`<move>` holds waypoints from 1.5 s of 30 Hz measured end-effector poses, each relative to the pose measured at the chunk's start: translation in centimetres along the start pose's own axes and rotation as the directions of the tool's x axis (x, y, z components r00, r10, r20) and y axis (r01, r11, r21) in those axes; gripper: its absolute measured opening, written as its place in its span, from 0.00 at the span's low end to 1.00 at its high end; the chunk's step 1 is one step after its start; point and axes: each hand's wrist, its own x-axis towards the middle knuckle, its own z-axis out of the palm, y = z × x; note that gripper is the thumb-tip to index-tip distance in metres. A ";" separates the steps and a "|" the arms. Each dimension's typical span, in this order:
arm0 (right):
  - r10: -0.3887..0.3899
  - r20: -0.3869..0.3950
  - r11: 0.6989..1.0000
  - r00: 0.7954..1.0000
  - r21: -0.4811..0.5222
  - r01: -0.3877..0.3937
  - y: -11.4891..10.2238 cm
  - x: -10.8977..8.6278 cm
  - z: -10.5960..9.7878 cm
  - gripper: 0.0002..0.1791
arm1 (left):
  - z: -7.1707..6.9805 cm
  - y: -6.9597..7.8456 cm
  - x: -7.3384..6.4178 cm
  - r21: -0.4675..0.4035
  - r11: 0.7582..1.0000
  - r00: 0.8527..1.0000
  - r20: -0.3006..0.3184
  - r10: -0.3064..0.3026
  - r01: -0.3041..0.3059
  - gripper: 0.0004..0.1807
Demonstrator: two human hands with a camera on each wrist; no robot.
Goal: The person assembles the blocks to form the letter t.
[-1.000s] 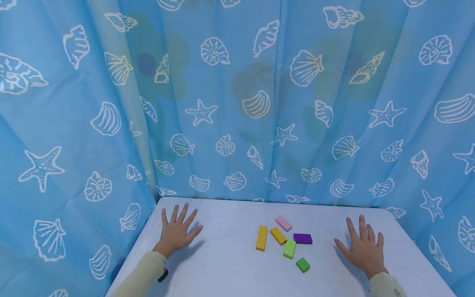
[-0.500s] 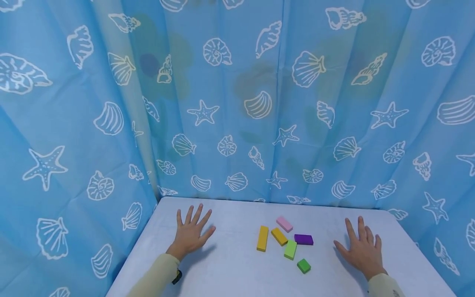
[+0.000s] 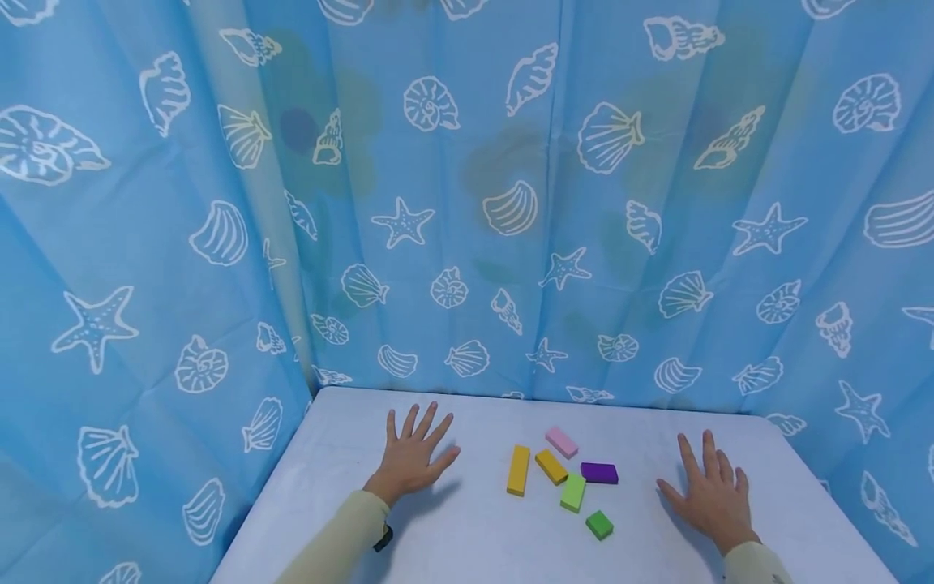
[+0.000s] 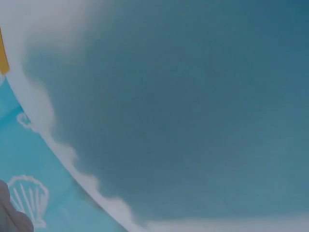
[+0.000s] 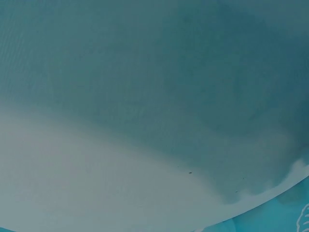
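Observation:
My left hand (image 3: pixel 410 459), fingers spread and straight, is over the table left of the blocks, its shadow falling beside it. Nearest to it lies a long yellow block (image 3: pixel 518 470). My right hand (image 3: pixel 709 496), also spread with nothing in it, is to the right of the group. Between the hands lie a shorter yellow block (image 3: pixel 550 467), a pink block (image 3: pixel 562 442), a purple block (image 3: pixel 600 473), a light green block (image 3: pixel 572 492) and a small green block (image 3: pixel 600 525). The left wrist view catches an edge of a yellow block (image 4: pixel 3 53).
The white table (image 3: pixel 481 535) has rounded far corners. A blue curtain (image 3: pixel 452 219) printed with white shells and starfish hangs behind it and along the sides. Hand shadows cover much of the tabletop (image 5: pixel 72 169) in the right wrist view.
My left hand has moved right across the table toward the blocks, fingers still spread. My right hand has stayed nearly in place. The blocks lie as before, with a slight shift of the head view.

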 end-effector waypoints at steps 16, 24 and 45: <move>0.024 0.045 1.000 0.999 0.013 -0.024 -0.2 -0.4 -0.4 0.56 | 2.1 6.0 1.6 0.014 0.980 0.974 0.116 0.196 -0.199 0.38; 0.019 0.031 1.000 0.999 0.012 -0.019 0.1 -0.3 -0.2 0.56 | 2.3 8.3 2.9 0.012 0.966 0.955 0.154 0.254 -0.259 0.36; 0.018 0.069 1.000 0.997 0.007 -0.018 -0.8 -0.1 0.8 0.54 | 3.9 9.9 3.3 -0.081 0.962 0.885 0.379 0.271 -0.260 0.28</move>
